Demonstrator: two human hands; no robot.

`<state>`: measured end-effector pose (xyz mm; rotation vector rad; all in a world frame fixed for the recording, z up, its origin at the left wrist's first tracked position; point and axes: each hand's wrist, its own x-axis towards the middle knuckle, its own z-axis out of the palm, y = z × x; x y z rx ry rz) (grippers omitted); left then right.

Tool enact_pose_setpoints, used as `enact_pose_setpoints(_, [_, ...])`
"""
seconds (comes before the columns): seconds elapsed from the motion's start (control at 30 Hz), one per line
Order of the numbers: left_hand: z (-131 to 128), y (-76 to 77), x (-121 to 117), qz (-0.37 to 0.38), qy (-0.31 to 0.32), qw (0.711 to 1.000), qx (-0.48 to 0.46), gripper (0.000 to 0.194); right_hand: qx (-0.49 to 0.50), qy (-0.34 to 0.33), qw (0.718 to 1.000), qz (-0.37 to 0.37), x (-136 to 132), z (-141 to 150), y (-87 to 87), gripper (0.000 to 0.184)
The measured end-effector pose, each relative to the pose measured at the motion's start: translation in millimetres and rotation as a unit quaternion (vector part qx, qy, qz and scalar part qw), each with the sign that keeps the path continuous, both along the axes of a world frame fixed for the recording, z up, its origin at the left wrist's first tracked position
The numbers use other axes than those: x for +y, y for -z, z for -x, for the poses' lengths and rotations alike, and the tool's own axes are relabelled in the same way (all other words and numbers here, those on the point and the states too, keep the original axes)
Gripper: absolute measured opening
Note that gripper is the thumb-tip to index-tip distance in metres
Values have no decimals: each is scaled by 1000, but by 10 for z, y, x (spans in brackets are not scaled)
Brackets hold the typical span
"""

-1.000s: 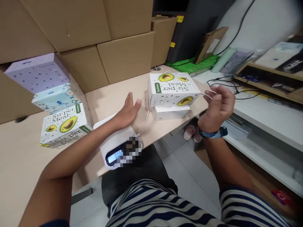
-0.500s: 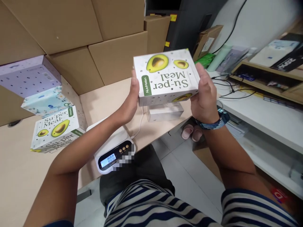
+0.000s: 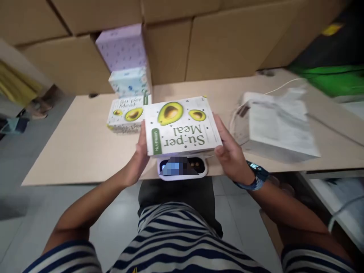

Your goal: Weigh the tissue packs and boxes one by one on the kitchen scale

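Observation:
Between both hands I hold a white avocado-printed Su-per Meal box, its lettering upside down to me. My left hand grips its left end, and my right hand clasps the right end. Under the box is a white digital scale, mostly hidden; only its front panel shows, the display partly blurred out. Whether the box touches the scale I cannot tell. A second Su-per Meal box lies just left of the held one.
Behind the second box stand a light blue floral box and a lilac box. Large cardboard cartons line the back of the table. At right sits a white-grey boxy device with a cable. A person's feet show far left.
My view has swung left, away from the shelf. The held box has moved from right of the scale to above it, still in both hands.

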<state>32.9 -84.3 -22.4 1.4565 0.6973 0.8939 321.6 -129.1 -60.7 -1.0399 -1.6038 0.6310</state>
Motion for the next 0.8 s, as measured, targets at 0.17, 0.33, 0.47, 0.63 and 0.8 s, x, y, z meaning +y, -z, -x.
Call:
enact_pose_setpoints(0.17, [51,241,4,-93,-9,995,45,108,-7,19,1000,1,-48,16,209,80])
enact_pose_setpoints(0.33, [-76,263,-102,-15,17,999,-36,114,-15,65,998,3,-166,-2,143,81])
enact_pose_setpoints(0.47, [-154,363,-163,-7,32,998,-51,104,-4,118,992,32,-266,-93,179,84])
enact_pose_setpoints(0.63, [-29,403,43,-84,74,992,60,96,-31,123,991,35,-169,-188,240,94])
enact_pose_setpoints(0.8, [107,375,338,-237,64,940,236,125,-29,144,989,17,75,-181,345,99])
